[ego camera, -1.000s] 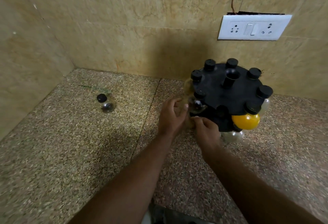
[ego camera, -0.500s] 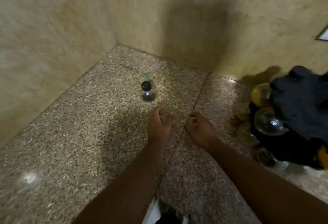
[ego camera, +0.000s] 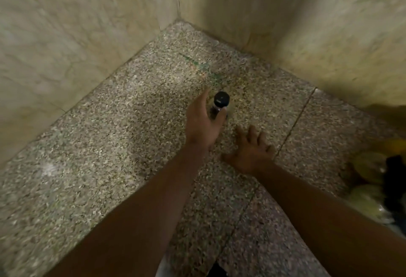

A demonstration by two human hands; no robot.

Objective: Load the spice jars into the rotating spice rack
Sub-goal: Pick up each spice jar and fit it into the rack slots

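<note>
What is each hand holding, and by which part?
Left hand grips the spice jar, fingers round its clear body below the black cap. Right hand holds nothing.

Open table (ego camera: 98,145) left of the jar (ego camera: 222,99); left wall (ego camera: 77,35) and back wall (ego camera: 285,13) close behind; blurred rack (ego camera: 393,180) seemingly blocks rightward.

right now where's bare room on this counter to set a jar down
Widest: speckled granite counter between the left beige wall and the left forearm. Also the corner strip behind the clear black-capped jar. Crowded: mid-counter, where the left hand cups that jar beside the right hand, and the black spice rack at right.
</note>
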